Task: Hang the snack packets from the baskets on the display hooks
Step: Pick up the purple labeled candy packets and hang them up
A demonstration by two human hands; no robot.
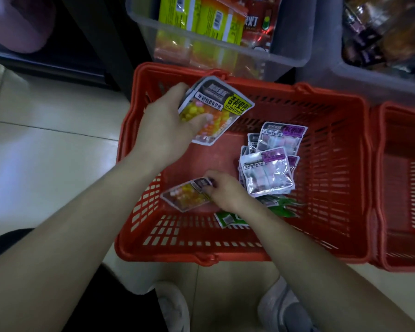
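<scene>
A red plastic basket [321,250] stands on the floor below me. My left hand [163,125] grips a stack of yellow-labelled candy packets [223,104] above the basket's far left corner. Down at the basket's near left, my right hand [225,190] pinches the top edge of another yellow candy packet [185,195] lying on the bottom. A pile of purple-labelled packets [268,168] lies in the middle of the basket. Green packets [283,207] lie partly under my right forearm. No display hooks are in view.
A second red basket [407,188] stands to the right. Two clear plastic bins with packaged snacks, one [225,51] behind the basket and one [374,75] at the far right, sit on a shelf. Pale floor tiles lie to the left; my shoes show at the bottom.
</scene>
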